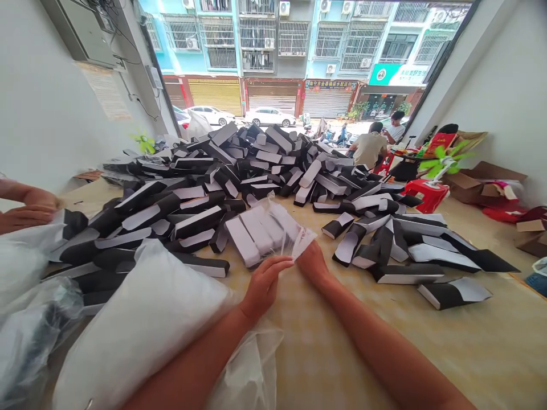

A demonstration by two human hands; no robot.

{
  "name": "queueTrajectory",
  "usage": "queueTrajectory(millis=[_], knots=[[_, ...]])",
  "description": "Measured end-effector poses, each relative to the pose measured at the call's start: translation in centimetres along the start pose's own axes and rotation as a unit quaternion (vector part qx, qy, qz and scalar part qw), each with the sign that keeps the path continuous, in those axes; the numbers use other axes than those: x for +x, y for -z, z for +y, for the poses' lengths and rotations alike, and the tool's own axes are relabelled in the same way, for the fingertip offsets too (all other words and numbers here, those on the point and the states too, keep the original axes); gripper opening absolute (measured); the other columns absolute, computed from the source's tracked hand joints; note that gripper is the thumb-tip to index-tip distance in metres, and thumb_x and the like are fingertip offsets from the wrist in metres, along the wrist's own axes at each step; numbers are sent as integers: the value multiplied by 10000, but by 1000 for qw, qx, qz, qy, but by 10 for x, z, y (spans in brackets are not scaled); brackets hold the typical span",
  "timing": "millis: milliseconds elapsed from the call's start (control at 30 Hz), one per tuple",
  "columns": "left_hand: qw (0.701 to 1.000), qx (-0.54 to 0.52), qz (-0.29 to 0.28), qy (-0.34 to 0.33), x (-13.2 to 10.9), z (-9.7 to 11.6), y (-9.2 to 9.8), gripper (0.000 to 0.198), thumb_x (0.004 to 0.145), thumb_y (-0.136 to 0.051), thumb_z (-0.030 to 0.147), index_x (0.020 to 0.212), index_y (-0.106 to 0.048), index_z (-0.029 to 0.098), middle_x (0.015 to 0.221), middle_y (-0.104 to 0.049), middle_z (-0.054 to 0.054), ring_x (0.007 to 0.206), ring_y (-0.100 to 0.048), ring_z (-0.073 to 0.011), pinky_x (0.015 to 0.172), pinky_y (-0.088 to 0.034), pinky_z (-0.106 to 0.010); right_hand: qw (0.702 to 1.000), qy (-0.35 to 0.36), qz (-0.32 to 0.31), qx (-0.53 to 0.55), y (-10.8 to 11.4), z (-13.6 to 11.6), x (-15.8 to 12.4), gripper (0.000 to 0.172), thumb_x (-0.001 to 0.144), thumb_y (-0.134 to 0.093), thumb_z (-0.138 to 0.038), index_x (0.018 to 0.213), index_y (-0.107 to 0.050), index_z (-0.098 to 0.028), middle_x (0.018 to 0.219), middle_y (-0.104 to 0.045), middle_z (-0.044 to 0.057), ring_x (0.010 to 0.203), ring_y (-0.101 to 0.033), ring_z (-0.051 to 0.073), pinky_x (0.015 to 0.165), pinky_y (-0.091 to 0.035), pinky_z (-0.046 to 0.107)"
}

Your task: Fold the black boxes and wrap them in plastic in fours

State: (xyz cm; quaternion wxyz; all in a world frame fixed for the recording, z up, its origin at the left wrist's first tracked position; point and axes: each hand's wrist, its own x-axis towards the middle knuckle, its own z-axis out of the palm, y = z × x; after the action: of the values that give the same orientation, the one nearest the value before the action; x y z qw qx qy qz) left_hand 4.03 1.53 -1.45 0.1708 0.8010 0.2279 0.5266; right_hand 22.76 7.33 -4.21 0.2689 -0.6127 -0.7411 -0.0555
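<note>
the clear plastic bag (260,230) lies on the tan checked table mat (342,347) and holds a stack of white-and-black cartons (243,242). the left hand (262,287) sits at the bag's near edge, with its fingers (277,265) together and extended toward the film. the right hand (311,263) meets the bag's right corner; its fingers are hidden by the film, so their state cannot be told. a heap of folded black cartons (192,193) lies beyond the bag, a white sack (145,324) lies to its left, and a co-worker's hands (25,213) are farther left.
</note>
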Motion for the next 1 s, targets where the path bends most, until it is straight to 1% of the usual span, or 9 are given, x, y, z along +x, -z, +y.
queueTrajectory(millis=[167,267,367,500,633,700,800,933,1000], knots=[[997,37,13,62,0,-3,-4,428,951,-498,145,1371,-504,224,1249,-635,-125,1100,-648,-211,952,-556,-395,999,-49,-3,24,-4,6,-9,446,942,-445,-282,1335,-523,-87,1323,-595,216,1266,-524,326,1073,-447,489],[994,65,-4,89,-3,-9,-7,600,880,-648,227,1441,-432,235,1382,-560,-162,1171,-618,-270,959,-552,-448,999,-35,-18,-25,0,-1,-11,416,976,-430,-276,1333,-525,-84,1321,-599,230,1277,-524,334,1074,-453,492],[990,104,-24,88,-8,-17,-9,688,859,-694,267,1482,-402,273,1445,-534,-149,1239,-596,-299,976,-549,-470,995,-23,-51,-88,7,-12,-13,410,977,-426,-203,1359,-522,-89,1322,-604,241,1234,-567,332,955,-543,439],[984,144,-34,100,-10,-23,-10,487,934,-573,199,1412,-524,279,1380,-613,-94,1244,-613,-265,1004,-549,-450,983,9,-108,-146,19,-26,-13,405,958,-413,-94,1334,-564,-101,1196,-666,227,1093,-641,298,807,-585,361],[981,144,-27,126,-7,-20,-8,318,984,-501,203,1246,-678,248,1260,-691,-77,1131,-677,-227,962,-571,-405,980,-13,-122,-158,31,-34,-11,344,971,-440,-130,1258,-629,-144,1190,-663,198,1050,-645,286,749,-577,328],[984,135,-15,118,-6,-17,-6,293,994,-501,226,1198,-709,249,1217,-712,-75,1089,-691,-216,937,-578,-388,983,-30,-123,-136,35,-36,-11,310,983,-455,-171,1225,-648,-168,1164,-670,176,1047,-643,273,738,-566,309],[986,135,-8,93,-3,-14,-3,288,997,-503,230,1182,-722,259,1182,-732,-70,1052,-690,-207,910,-578,-379,985,-35,-136,-96,38,-36,-10,278,991,-467,-207,1181,-668,-181,1148,-681,150,1058,-644,248,804,-545,302],[989,142,-10,45,1,-10,-1,287,994,-512,214,1176,-725,277,1147,-757,-52,950,-669,-191,838,-582,-362,981,-42,-171,-83,38,-37,-10,280,985,-443,-175,1116,-690,-169,1134,-688,153,1044,-652,238,803,-523,296],[990,142,-12,18,2,-10,-1,275,991,-523,219,1162,-730,280,1135,-764,-49,979,-654,-201,866,-570,-380,979,-41,-185,-77,40,-38,-11,296,984,-428,-159,1121,-690,-172,1124,-691,150,1044,-652,233,793,-516,290]])
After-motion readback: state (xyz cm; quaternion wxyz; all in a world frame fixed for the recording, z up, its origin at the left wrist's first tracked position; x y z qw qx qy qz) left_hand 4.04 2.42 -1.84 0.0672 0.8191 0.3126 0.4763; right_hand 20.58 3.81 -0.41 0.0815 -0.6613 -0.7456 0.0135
